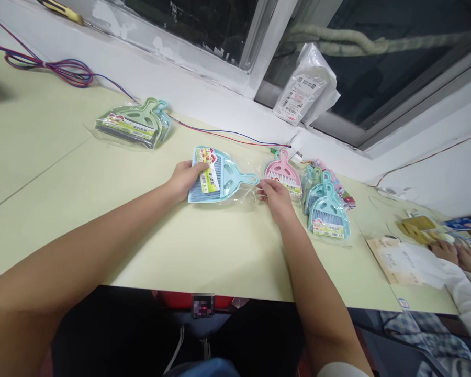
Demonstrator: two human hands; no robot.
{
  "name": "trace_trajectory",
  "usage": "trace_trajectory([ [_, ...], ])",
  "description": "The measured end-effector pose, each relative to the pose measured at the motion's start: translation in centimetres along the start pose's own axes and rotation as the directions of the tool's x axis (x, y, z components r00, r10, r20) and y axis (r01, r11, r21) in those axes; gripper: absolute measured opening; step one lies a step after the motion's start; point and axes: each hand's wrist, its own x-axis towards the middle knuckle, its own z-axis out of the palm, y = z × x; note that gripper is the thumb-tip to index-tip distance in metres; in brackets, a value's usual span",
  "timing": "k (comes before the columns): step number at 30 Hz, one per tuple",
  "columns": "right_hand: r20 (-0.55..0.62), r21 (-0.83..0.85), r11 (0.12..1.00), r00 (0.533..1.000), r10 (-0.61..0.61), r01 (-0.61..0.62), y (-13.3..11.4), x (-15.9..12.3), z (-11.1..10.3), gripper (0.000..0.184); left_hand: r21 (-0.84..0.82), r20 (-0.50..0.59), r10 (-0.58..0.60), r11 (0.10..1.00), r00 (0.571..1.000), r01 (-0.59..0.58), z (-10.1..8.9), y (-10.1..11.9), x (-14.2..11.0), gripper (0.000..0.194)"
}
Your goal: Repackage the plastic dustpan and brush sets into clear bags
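A light-blue dustpan and brush set (pixel 230 180) in a clear bag is held between both hands above the table. My left hand (pixel 186 180) grips its wide brush end, thumb over the colourful label. Around the handle end, the fingers of my right hand (pixel 275 196) pinch the bag close to the handle's tip. Just behind my right hand lies a pink dustpan and brush set (pixel 283 170). Farther right, several blue and green sets overlap, with a blue set (pixel 329 214) in front. Bagged green set (pixel 131 123) lies back left, a blue one partly under it.
Coiled red and blue wire (pixel 68 70) runs along the wall at the back. A screwdriver (pixel 65 11) and a plastic-wrapped packet (pixel 300 94) rest on the window ledge. At right, another person's hands (pixel 453 254) are near a paper bag (pixel 404 262).
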Motion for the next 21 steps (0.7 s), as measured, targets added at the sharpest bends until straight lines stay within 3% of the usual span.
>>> trace_trajectory([
  [6,0.117,0.202,0.968,0.985,0.127,-0.148,-0.7,-0.2,-0.2,0.038,0.004,0.022,-0.026,1.0,0.999,0.026,0.2,0.1,-0.4,0.02],
  [16,0.145,0.109,0.987,0.984,0.102,-0.118,0.0,-0.3,-0.1,0.04,0.157,0.124,-0.046,0.987,0.991,0.026,-0.4,0.3,-0.8,0.049],
  [21,0.147,0.111,0.982,0.979,0.138,-0.155,-0.1,-0.3,-0.3,0.04,0.076,0.156,-0.115,0.992,0.981,0.104,-0.5,0.7,-0.6,0.037],
])
